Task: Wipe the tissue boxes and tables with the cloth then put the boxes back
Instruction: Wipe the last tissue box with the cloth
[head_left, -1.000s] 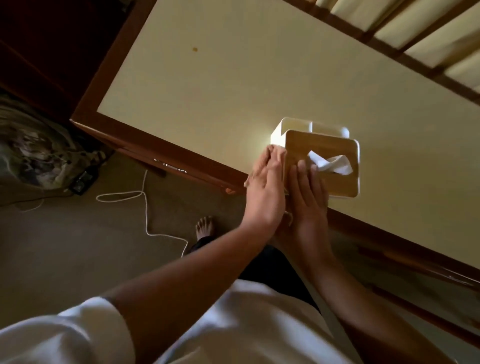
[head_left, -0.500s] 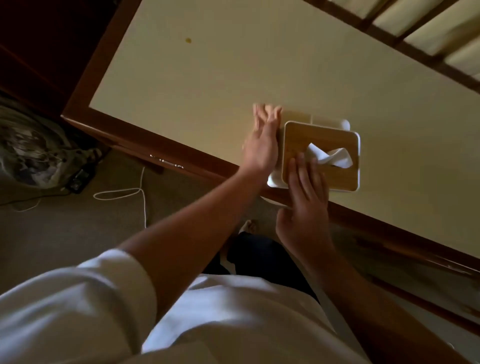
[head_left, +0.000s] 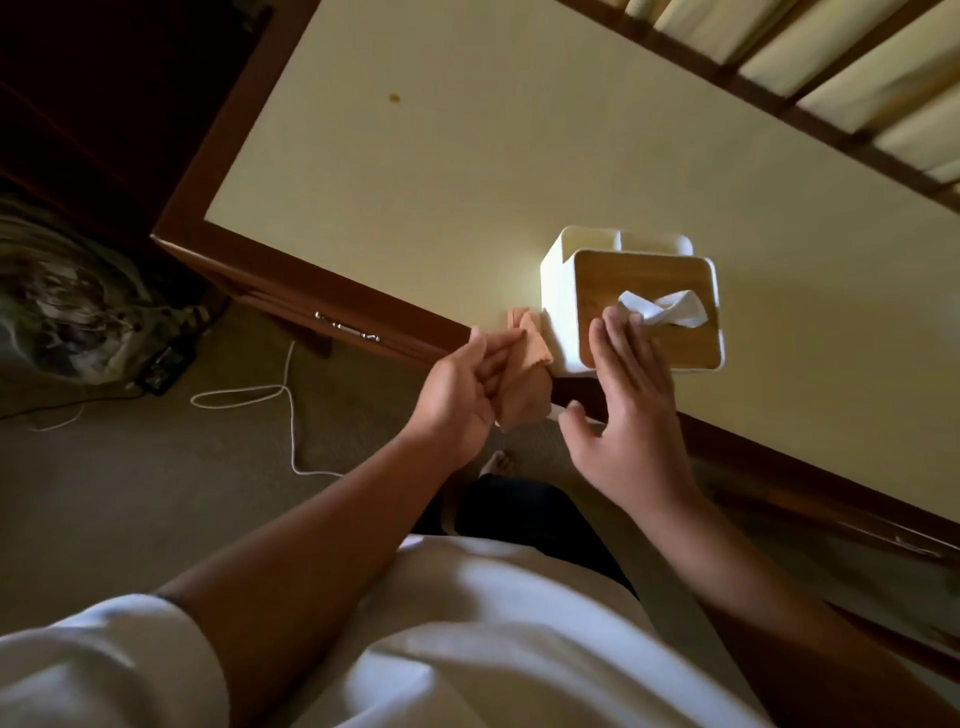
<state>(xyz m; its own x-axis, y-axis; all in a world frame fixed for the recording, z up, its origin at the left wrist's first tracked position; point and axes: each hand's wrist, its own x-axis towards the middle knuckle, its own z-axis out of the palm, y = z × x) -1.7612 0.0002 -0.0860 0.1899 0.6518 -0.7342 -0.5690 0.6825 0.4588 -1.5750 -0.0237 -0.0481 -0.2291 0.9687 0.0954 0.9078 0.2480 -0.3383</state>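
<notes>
**Cloth (head_left: 525, 371) bunched in the left hand (head_left: 460, 397), right hand (head_left: 631, 415) flat on the tissue box (head_left: 557, 291)**

Far to the left, on the carpet, a crumpled patterned bag (head_left: 57, 291) slumps against dark furniture. Just beside it lies a small black adapter (head_left: 162, 364). A white cable (head_left: 260, 399) loops across the floor from there toward the person's bare foot (head_left: 496, 462).

The table (head_left: 441, 197) comes next, pale cream on top with a dark wooden border. A small brown spot (head_left: 394, 97) marks the top toward its far side. A metal drawer handle (head_left: 347, 328) shows on the front, below the near edge.

The left hand hangs in front of that edge, off the tabletop, with its fingers curled in around the peach-coloured cloth. The cloth spills out to the right of the palm. Its upper fold reaches up over the table edge and meets the near left corner of the box, or comes just short of it; I cannot tell which.

The box stands on the table close to the front edge, to the right of the left hand. It has white walls, a wooden lid (head_left: 628, 283) and two open compartments along its back. A white tissue (head_left: 662, 309) pokes up through the slot.

The right hand lies on the near part of the lid, fingers (head_left: 618, 340) straight and together, their tips touching or just short of the tissue. Its thumb is spread wide and hangs out past the table edge.

Up in the far right corner, pale panels in a dark wooden frame (head_left: 831, 78) run along behind the table.
</notes>
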